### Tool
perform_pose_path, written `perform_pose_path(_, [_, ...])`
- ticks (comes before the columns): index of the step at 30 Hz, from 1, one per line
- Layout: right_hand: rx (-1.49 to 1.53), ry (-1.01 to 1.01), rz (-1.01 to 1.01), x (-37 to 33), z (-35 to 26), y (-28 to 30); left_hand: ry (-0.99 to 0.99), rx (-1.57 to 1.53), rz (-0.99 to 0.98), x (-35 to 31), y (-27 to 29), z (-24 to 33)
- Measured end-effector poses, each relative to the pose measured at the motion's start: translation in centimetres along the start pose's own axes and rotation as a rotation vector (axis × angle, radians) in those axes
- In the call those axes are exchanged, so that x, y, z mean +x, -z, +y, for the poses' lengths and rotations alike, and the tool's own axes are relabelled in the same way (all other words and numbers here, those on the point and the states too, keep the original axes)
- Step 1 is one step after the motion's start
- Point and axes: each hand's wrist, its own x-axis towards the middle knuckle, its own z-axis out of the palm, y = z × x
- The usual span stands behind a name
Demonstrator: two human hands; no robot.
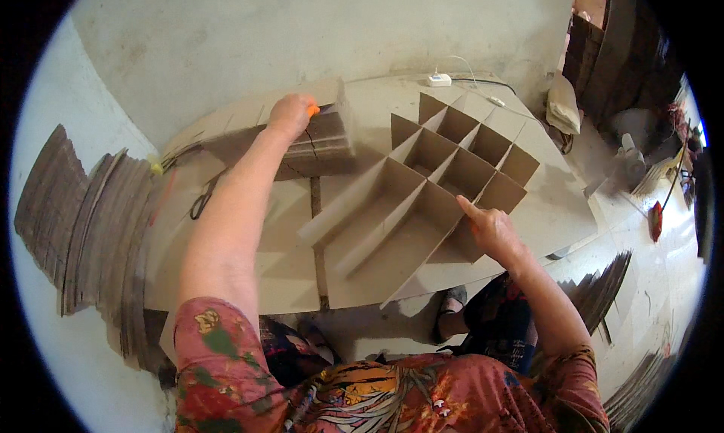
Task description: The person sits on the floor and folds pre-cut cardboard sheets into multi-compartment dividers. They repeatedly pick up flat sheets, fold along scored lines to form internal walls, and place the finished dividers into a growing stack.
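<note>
A cardboard divider grid [458, 173] of interlocked strips stands on the table, several square cells at its far right and longer panels reaching toward the near left. At its near right edge is my right hand [494, 233], its index finger stretched along a panel and the other fingers curled at the cardboard. To the far left lies a stack of cardboard strips [328, 148]. Over its top my left hand [289, 116], with orange covers on the fingertips, is closed at the edge of a top cardboard strip [328, 94]; part of its grip is hidden.
Upright bundles of cardboard [98, 237] line the left side. A white power strip [439, 80] with a cable sits by the wall. Dark-handled scissors [200, 205] lie left of my forearm. More cardboard [603, 290] stands on the floor at right, near a white sack [563, 105].
</note>
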Motion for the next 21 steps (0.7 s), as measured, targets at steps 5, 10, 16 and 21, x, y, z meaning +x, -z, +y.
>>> perform_pose_path(5, [0.013,-0.011,0.152,-1.0,-2.1,1.6,0.202,-0.430,-0.034,0.0,0.7,-1.5])
perform_pose_path(10, [0.219,0.031,0.338,-1.1,-6.5,3.8,0.256,-0.462,-0.008,-1.4,1.5,-2.6])
perform_pose_path(16, [0.449,0.130,0.381,-1.1,-7.8,2.7,0.394,-0.858,0.097,-2.1,3.8,-4.7])
perform_pose_path(21, [1.382,-0.311,0.190,0.9,-11.0,4.3,-0.220,-0.667,0.386,-8.1,6.0,5.2])
